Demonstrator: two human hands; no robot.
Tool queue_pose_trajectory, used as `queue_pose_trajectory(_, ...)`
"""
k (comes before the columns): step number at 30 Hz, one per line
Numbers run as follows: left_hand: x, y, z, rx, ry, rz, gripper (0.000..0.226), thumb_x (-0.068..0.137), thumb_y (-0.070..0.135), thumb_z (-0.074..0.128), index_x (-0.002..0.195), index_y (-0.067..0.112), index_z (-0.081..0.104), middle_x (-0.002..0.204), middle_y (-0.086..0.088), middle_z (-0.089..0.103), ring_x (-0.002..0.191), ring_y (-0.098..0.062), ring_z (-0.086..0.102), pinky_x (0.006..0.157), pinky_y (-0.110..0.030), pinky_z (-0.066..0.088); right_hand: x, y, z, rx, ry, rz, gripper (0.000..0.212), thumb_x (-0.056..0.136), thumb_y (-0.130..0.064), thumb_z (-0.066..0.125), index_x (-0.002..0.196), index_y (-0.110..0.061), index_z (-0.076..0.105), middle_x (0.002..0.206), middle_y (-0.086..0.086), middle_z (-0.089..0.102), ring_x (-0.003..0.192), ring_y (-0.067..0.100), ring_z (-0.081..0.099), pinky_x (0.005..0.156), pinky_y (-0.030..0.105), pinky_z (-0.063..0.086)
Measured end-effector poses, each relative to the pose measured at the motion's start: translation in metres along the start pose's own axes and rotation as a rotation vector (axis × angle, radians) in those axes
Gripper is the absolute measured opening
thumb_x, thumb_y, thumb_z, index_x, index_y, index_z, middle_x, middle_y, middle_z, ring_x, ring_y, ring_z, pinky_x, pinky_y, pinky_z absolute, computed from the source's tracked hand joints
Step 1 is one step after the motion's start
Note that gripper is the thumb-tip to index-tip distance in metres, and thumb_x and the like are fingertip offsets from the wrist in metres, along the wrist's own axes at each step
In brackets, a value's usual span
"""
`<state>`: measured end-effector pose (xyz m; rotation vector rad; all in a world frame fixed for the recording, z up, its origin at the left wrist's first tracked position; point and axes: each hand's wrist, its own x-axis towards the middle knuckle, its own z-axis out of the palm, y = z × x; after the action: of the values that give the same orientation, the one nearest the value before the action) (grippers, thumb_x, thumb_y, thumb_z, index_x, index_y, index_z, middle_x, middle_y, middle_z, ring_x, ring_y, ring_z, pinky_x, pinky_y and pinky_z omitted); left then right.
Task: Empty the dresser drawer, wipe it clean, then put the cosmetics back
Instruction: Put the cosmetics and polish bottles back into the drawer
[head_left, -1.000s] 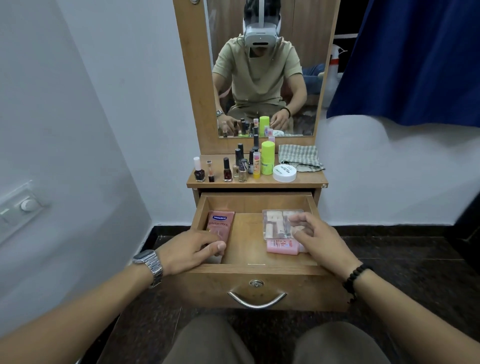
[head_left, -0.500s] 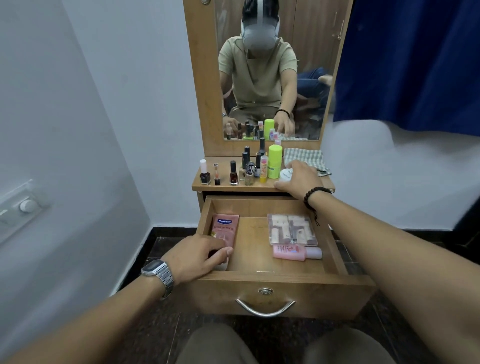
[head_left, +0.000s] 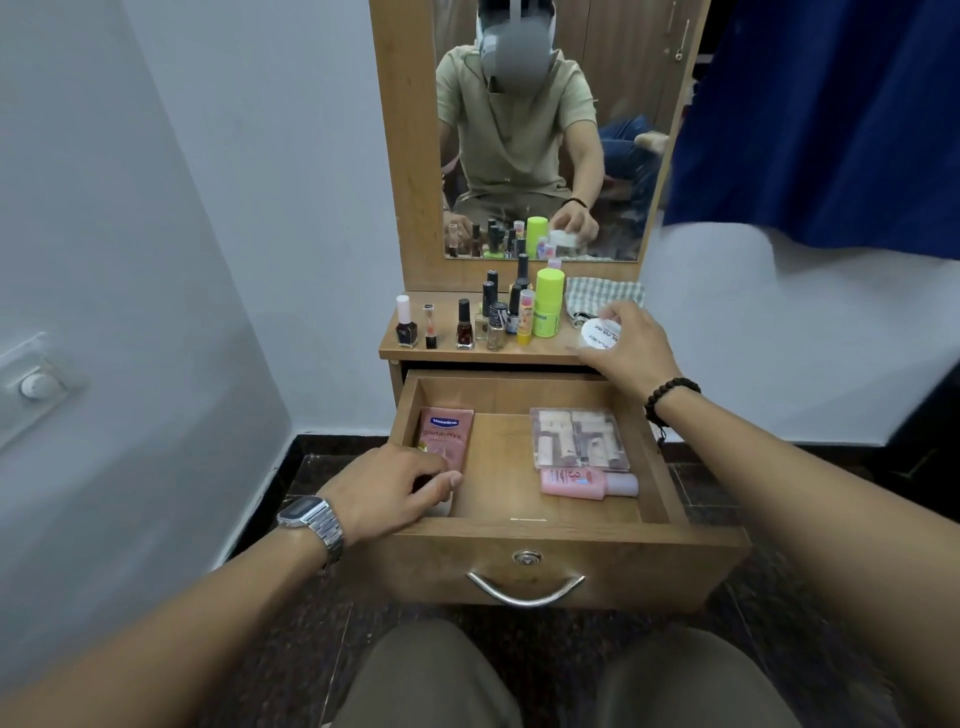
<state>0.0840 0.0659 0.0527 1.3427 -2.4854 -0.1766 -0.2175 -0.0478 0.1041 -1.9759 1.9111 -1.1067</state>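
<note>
The wooden drawer (head_left: 566, 545) stands pulled out. Inside lie a pink Vaseline tube (head_left: 447, 434) at the left, a clear plastic case (head_left: 576, 439) at the right and a small pink bottle (head_left: 582, 482) in front of the case. My left hand (head_left: 389, 488) rests on the near end of the tube, fingers curled over it. My right hand (head_left: 631, 351) grips a round white jar (head_left: 600, 336) at the right end of the dresser top (head_left: 545, 354), the jar tilted in my fingers.
Several nail polish bottles (head_left: 465, 325) and a lime green bottle (head_left: 548, 304) stand in a row on the dresser top. A checked cloth (head_left: 602, 293) lies behind the jar. A mirror (head_left: 540, 130) rises behind; a blue curtain (head_left: 831, 114) hangs right. My knees sit below the drawer.
My right hand left the clear case in the drawer, reached up to the dresser top and closed round the white jar, now tilting it. My left hand stayed on the tube.
</note>
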Motion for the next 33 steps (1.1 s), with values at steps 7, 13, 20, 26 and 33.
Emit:
queue_pose_trajectory(7,-0.001,0.004,-0.001,0.004,-0.022,-0.017,0.057,0.087,0.066,0.019,0.072,0.028,0.059,0.071,0.013,0.061,0.062,-0.005,0.054,0.054,-0.021,0.033,-0.061,-0.016,-0.018,-0.022,-0.286,-0.239,0.060,0.069,-0.029,0.078,0.120,-0.021,0.048,0.114,-0.004,0.050,0.103,0.012,0.047,0.075,0.019,0.037)
queue_pose_trajectory(13,-0.001,0.005,-0.002,0.010,-0.040,-0.041,0.056,0.089,0.064,0.022,0.073,0.027,0.061,0.071,0.012,0.062,0.063,-0.006,0.055,0.055,-0.022,0.037,-0.065,-0.028,0.027,-0.138,-0.470,-0.263,0.066,0.062,-0.029,0.080,0.120,-0.022,0.049,0.113,-0.004,0.058,0.102,0.018,0.055,0.080,0.032,0.050)
queue_pose_trajectory(20,0.000,0.006,-0.001,0.017,-0.050,-0.057,0.050,0.090,0.061,0.025,0.068,0.027,0.054,0.067,0.009,0.059,0.060,-0.009,0.053,0.057,-0.035,0.046,-0.047,-0.031,0.084,-0.226,-0.555,-0.204,0.047,0.070,-0.015,0.073,0.112,-0.016,0.051,0.114,0.004,0.060,0.099,0.024,0.057,0.070,0.028,0.041)
queue_pose_trajectory(26,0.000,0.001,0.001,0.023,-0.048,-0.052,0.050,0.092,0.059,0.026,0.071,0.025,0.055,0.067,0.007,0.058,0.061,-0.009,0.053,0.059,-0.039,0.048,-0.038,-0.032,0.116,-0.330,-0.570,-0.227,0.032,0.077,-0.022,0.068,0.107,-0.014,0.058,0.113,0.006,0.062,0.103,0.025,0.057,0.079,0.030,0.045)
queue_pose_trajectory(33,0.001,-0.002,0.002,0.005,-0.039,-0.027,0.050,0.093,0.058,0.028,0.069,0.025,0.056,0.066,0.009,0.056,0.059,-0.008,0.051,0.057,-0.036,0.046,-0.038,-0.030,0.124,-0.345,-0.567,-0.203,0.038,0.076,-0.025,0.072,0.108,-0.015,0.055,0.117,0.008,0.056,0.105,0.029,0.056,0.082,0.033,0.044)
